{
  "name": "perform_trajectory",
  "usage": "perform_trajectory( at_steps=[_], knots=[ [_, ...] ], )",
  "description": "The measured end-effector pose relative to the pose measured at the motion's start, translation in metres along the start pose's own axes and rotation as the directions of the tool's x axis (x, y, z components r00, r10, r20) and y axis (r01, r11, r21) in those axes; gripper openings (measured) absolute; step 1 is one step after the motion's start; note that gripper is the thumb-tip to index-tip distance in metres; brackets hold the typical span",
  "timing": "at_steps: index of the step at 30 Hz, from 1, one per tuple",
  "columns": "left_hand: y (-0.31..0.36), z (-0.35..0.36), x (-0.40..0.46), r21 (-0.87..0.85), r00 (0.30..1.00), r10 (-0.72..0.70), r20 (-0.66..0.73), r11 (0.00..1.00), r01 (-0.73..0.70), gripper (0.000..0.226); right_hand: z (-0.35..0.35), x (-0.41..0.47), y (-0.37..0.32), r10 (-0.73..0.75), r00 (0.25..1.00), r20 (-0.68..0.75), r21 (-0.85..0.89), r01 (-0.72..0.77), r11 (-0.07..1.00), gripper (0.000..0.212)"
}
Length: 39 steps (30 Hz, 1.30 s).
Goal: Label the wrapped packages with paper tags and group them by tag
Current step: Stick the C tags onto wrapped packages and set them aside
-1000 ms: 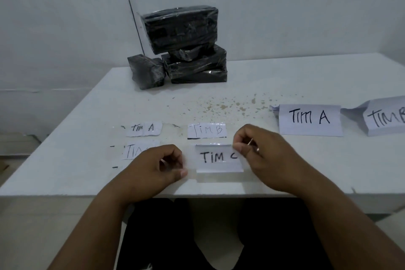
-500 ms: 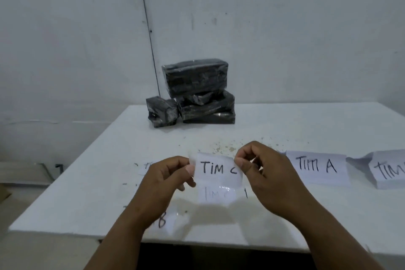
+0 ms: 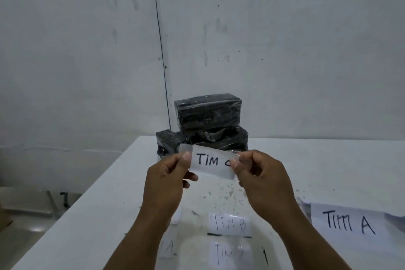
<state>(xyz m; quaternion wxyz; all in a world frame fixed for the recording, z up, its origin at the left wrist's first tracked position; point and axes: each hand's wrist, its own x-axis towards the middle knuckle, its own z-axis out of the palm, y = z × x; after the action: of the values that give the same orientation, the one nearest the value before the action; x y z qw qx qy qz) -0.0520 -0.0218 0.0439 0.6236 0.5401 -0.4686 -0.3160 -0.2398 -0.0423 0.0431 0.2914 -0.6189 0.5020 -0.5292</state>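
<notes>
While you've got that tag [image 3: 211, 163] up in the air between both hands, go easy on it, it's just a scrap of paper reading "TIM C", by the look with clear tape over it, so I'd guess it's super light, floppy and sticky at the tape edges. Your left hand [image 3: 167, 178] pinches the left end between thumb and fingers, and your right hand [image 3: 257, 178] pinches the right end the same way, both curled onto it, nothing else held. Holding by the ends seems like the right call; keep your fingertips off the sticky bits or it'll probably curl and grab itself. The packages [image 3: 210, 125] sit stacked at the far side of the table [image 3: 328, 171], against the wall [image 3: 285, 50], black and shiny in wrap, so likely slick but fine for tape. More tags lie flat near you, one "TIM B" [image 3: 230, 224], plus a bigger "TIM A" sheet [image 3: 348, 221] off to your right. Table's white with some brownish specks in the middle; wall's plain grey-white and scuffed, and the light's pretty dim.
</notes>
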Motion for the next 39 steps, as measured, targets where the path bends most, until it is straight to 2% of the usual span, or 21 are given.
perform_trajectory(
  at_steps=[6,10,13,16,19,22,24,27,29,33,39],
  knots=[
    [0.010,0.006,0.034,0.003,0.999,0.038,-0.018,0.999,-0.038,0.019,0.000,0.025,-0.001,-0.022,0.999,-0.031,0.079,0.024,0.997,0.007],
    [0.014,0.007,0.073,-0.049,0.995,0.057,-0.086,0.997,-0.062,0.036,-0.004,0.037,0.001,0.020,0.990,-0.139,0.132,-0.001,0.991,0.009],
    [0.011,0.012,0.113,0.198,0.980,0.154,-0.123,0.972,-0.128,0.051,-0.006,0.045,0.002,0.046,0.983,-0.176,0.148,-0.019,0.989,0.010],
    [0.003,0.016,0.150,0.494,0.972,0.231,-0.044,0.850,-0.179,0.078,-0.005,0.051,0.002,0.049,0.983,-0.177,0.133,-0.025,0.991,0.010],
    [-0.004,0.021,0.177,0.596,0.982,0.176,0.070,0.782,-0.183,0.095,-0.005,0.057,0.002,0.060,0.982,-0.177,0.142,-0.035,0.989,0.011],
    [-0.013,0.027,0.193,0.650,0.988,0.103,0.113,0.745,-0.152,0.101,-0.006,0.062,0.003,0.060,0.982,-0.180,0.132,-0.036,0.991,0.010],
    [-0.019,0.033,0.198,0.660,0.988,0.113,0.108,0.735,-0.156,0.094,-0.008,0.064,0.005,0.057,0.981,-0.185,0.127,-0.034,0.991,0.012],
    [-0.027,0.038,0.200,0.619,0.974,0.219,0.053,0.759,-0.204,0.064,-0.012,0.067,0.007,0.062,0.979,-0.194,0.123,-0.039,0.992,0.012],
    [-0.028,0.039,0.200,0.594,0.962,0.274,0.003,0.773,-0.222,0.051,-0.014,0.069,0.009,0.059,0.977,-0.207,0.134,-0.032,0.990,0.010],
    [-0.025,0.037,0.194,0.562,0.948,0.317,-0.034,0.790,-0.245,0.044,-0.017,0.069,0.008,0.066,0.969,-0.236,0.150,-0.030,0.988,0.010],
    [-0.010,0.024,0.157,0.532,0.894,0.449,-0.016,0.761,-0.372,0.042,-0.029,0.054,-0.010,0.052,0.972,-0.230,0.186,-0.009,0.982,0.009]
  ],
)
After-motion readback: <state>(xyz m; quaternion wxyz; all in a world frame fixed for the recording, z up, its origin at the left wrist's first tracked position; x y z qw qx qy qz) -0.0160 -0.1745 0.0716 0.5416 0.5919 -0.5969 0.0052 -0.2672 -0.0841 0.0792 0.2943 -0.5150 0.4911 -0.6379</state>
